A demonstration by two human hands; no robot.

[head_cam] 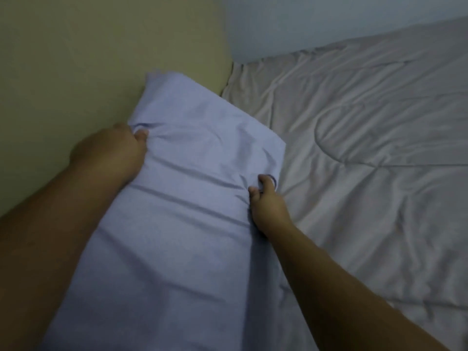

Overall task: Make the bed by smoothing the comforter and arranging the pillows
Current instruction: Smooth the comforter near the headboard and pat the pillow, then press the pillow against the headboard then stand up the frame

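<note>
1. At the far left a beige headboard [76,59] is seen, padded and rounded at its top corner, rising along the head edge of the bed.
2. The left hand [114,153] is closed on the pillow's left edge; cloth is bunched under its fingers, and the thumb is pressed into the fabric.
3. The pillow [182,198], in a pale blue case, is held between both hands. It is tilted, its far end leaned against or just beside the headboard, its near end run out of view at the bottom. Whether it is resting fully on the bed cannot be told.
4. The right hand [268,198] is closed on the pillow's right edge, with creases drawn toward the pinch. A ring is seen on one finger.
5. To the right the comforter [367,148] is spread over the bed as far as the wall [329,21]. Soft wrinkles and stitched curves are seen across it, so it is judged to be laid out but not perfectly smoothed.
6. The step in hand is judged to be the arranging of the pillows.
7. For the next move, the pillow would need to be lowered and squared against the headboard at the head edge, then both hands released and the case patted flat.
</note>
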